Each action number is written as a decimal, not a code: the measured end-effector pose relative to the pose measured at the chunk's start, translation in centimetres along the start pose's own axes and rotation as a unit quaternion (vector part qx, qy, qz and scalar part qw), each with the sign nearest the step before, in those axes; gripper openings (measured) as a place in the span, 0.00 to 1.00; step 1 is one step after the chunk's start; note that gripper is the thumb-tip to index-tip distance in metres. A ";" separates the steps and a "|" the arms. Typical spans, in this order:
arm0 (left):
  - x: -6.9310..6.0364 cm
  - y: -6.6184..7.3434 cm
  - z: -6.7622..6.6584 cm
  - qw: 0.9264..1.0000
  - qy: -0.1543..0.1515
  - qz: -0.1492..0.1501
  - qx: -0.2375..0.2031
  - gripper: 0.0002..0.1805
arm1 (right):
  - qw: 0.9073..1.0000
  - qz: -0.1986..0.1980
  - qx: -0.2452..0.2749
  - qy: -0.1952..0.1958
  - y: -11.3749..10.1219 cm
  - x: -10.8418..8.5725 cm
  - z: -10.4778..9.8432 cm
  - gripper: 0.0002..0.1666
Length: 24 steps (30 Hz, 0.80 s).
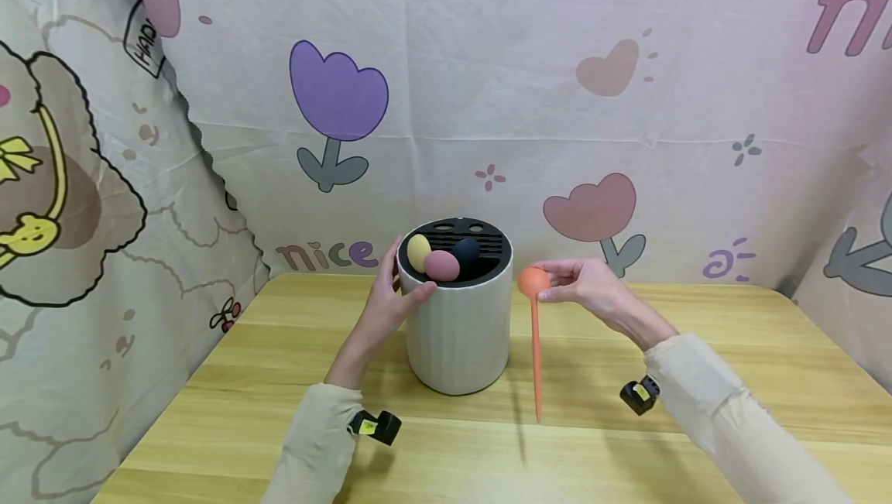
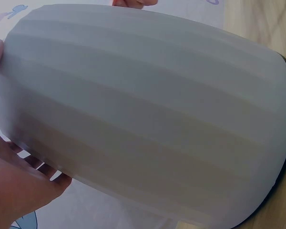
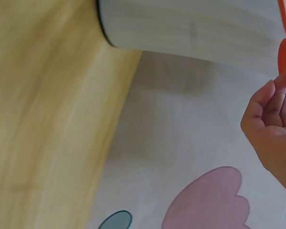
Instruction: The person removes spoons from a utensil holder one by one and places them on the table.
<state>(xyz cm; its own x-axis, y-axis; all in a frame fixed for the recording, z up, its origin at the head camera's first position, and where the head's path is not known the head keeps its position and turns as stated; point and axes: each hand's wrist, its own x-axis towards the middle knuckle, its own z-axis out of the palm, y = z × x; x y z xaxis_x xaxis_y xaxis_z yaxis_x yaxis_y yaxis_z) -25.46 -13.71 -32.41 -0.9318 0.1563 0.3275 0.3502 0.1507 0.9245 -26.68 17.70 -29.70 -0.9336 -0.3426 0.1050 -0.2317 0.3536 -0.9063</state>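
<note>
A white ribbed cylindrical holder with a black slotted top stands upright on the table; it fills most of the left wrist view. My left hand grips its left side near the rim, thumb at the front, also at the left edge of the left wrist view. Yellow, pink and dark blue rounded heads show at its top. Right of the holder, my right hand pinches the round head of an orange utensil, its thin handle pointing down. The right wrist view shows that hand at the right edge.
The wooden table extends around the holder. Behind it hangs a pale cloth printed with flowers and words, and another printed cloth hangs on the left. A small black device sits at each wrist.
</note>
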 end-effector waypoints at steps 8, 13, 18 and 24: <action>-0.1 0.1 0.0 1.000 0.002 0.002 0.002 0.62 | 1.000 -0.003 -0.014 -0.021 1.8 0.0 0.5 0.33; -0.1 0.2 0.0 1.000 0.001 0.004 -0.001 0.62 | 1.000 0.001 -0.019 -0.021 2.9 -0.1 0.4 0.33; -0.1 0.2 0.0 1.000 0.002 0.001 -0.001 0.61 | 0.999 0.006 -0.021 -0.028 4.1 -0.1 0.4 0.34; -0.2 0.1 0.0 1.000 0.001 -0.001 -0.001 0.59 | 0.998 0.016 -0.043 -0.036 5.7 -0.1 0.9 0.35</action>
<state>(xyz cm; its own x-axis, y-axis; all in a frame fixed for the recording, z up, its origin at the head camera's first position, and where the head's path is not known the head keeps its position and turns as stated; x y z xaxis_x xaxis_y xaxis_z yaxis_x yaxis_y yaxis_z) -25.26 -13.72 -32.38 -0.9330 0.1537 0.3255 0.3475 0.1483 0.9259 -27.67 18.95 -35.21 -0.9199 -0.3898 0.0441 -0.2270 0.4372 -0.8702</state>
